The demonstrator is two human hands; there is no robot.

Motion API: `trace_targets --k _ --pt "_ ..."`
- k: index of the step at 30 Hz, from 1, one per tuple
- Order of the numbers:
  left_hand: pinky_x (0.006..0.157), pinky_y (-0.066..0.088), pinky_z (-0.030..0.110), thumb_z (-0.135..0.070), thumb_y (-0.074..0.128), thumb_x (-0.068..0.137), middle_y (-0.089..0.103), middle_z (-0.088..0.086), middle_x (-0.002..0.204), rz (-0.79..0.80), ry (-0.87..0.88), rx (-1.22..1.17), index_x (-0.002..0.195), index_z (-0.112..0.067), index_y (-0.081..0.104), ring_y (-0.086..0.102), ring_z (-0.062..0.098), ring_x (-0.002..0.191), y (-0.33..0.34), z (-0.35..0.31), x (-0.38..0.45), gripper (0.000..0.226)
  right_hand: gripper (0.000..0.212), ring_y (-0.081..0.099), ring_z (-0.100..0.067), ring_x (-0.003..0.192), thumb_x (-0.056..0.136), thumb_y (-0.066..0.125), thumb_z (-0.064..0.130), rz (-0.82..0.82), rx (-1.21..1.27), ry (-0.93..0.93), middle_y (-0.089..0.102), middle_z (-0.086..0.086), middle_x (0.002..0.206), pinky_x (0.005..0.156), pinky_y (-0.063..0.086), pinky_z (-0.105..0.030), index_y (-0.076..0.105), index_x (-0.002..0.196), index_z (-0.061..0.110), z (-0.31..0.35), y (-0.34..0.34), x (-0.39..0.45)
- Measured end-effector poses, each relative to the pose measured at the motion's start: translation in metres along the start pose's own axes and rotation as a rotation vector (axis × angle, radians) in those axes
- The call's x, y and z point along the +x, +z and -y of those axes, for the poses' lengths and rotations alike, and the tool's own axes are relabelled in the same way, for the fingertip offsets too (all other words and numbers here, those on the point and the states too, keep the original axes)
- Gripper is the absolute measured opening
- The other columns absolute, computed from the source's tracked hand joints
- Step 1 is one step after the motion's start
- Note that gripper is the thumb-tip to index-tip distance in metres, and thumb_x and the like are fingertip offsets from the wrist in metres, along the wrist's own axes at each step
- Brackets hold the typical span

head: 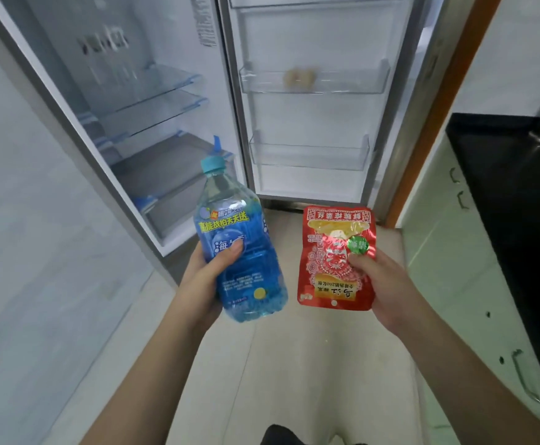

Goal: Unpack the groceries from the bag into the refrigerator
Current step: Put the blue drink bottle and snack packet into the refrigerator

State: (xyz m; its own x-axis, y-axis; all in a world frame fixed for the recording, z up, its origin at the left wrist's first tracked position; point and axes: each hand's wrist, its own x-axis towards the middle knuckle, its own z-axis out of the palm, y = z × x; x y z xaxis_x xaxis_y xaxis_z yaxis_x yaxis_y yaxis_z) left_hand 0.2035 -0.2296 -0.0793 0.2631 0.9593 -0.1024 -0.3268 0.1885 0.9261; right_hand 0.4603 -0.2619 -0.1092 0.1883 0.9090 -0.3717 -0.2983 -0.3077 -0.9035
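Directly before the open refrigerator (165, 101) we hold two groceries above the floor: our left hand (202, 277) wraps its fingers and thumb round a blue drink bottle (239, 252), while our right hand (379, 284) pinches a red snack pouch (336, 255) by its right edge, thumb on front.

The bottle (239, 252) at centre frame is clear glossy plastic with a shiny blue label. The red packet (336, 256) beside it is crinkled, reflective foil. In the upper left, the refrigerator (165, 91) has transparent glass shelves and smooth white walls; its door bins (313, 81) look like clear plastic. At right, the tabletop (503, 175) is polished black.
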Motion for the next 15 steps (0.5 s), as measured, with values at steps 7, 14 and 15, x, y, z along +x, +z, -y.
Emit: trace_targets --k 7,14,15 --pt "0.093 0.051 0.057 -0.035 0.08 0.074 0.058 0.025 0.131 -0.127 0.044 -0.05 0.135 -0.008 0.05 0.059 0.045 0.116 0.019 0.008 0.021 0.073 0.021 0.072 -0.024 0.093 0.094 0.058 0.024 0.138 -0.005 0.049 0.074 -0.001 0.104 0.087 0.055 -0.045 0.06 0.115 0.024 0.02 -0.012 0.048" --pt "0.094 0.05 0.058 -0.03 0.074 0.078 0.058 0.024 0.131 -0.256 0.024 -0.051 0.135 -0.009 0.049 0.06 0.044 0.115 0.007 0.013 0.038 0.066 0.02 0.071 -0.026 0.094 0.095 0.056 0.018 0.23 -0.026 0.076 0.074 -0.003 0.104 0.085 0.054 -0.043 0.06 0.114 0.022 0.038 0.001 0.091" --pt "0.094 0.05 0.059 -0.027 0.072 0.081 0.059 0.025 0.13 -0.262 0.034 -0.044 0.134 -0.008 0.05 0.06 0.045 0.114 0.002 0.011 0.041 0.061 0.021 0.071 -0.027 0.094 0.095 0.055 0.017 0.24 -0.023 0.077 0.074 -0.004 0.104 0.084 0.054 -0.043 0.06 0.114 0.022 0.041 0.004 0.098"
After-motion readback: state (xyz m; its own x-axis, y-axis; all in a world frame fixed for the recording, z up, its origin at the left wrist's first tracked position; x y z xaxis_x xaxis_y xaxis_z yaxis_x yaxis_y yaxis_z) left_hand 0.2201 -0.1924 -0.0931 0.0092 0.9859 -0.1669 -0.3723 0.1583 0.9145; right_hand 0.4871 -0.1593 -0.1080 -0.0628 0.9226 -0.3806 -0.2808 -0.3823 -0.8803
